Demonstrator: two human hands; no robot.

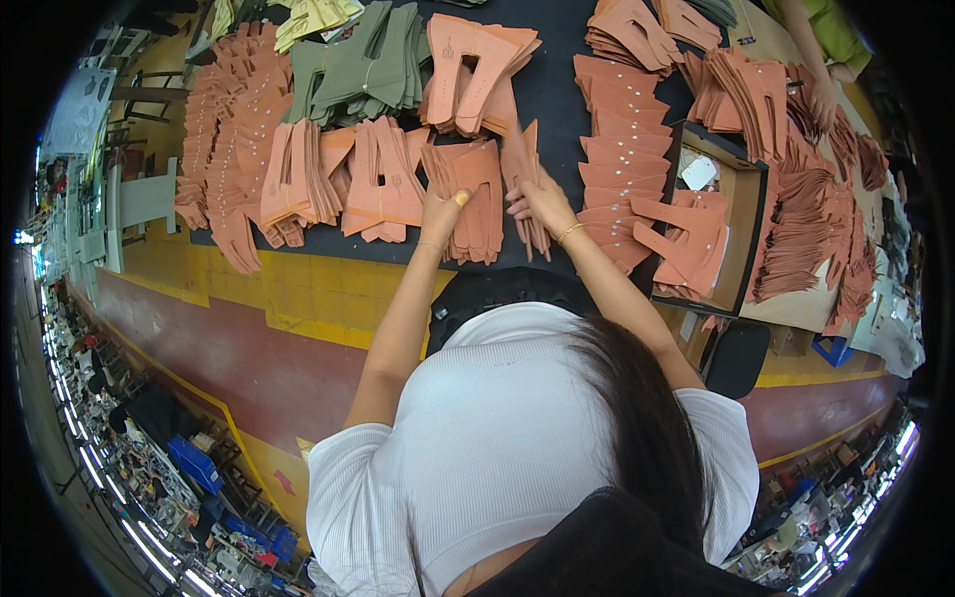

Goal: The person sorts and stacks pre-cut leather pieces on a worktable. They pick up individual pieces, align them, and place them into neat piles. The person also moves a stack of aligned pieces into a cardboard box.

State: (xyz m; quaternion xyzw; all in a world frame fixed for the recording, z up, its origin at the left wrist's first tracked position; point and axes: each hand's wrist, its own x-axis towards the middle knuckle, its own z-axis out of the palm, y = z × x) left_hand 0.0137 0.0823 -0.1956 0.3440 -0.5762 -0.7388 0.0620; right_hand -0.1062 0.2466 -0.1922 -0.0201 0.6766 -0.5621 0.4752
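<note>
My left hand (445, 213) is closed on the left side of a stack of flat, slotted orange cut pieces (481, 204) at the table's near edge. A yellow covering sits on its thumb. Just to the right, my right hand (546, 204) grips a thin bundle of orange cut pieces (524, 164), held nearly edge-on. The two bunches stand close together, with a narrow strip of dark tabletop between them. Left of my left hand lies another fanned pile of slotted orange pieces (383, 179).
Green cut pieces (368, 65) lie behind, with yellow ones (313, 20) farther back. Long overlapping orange rows (622, 129) run along my right. Beyond them stands an open cardboard box (741, 234) holding orange pieces. Another person's arm (811, 60) reaches in at the far right.
</note>
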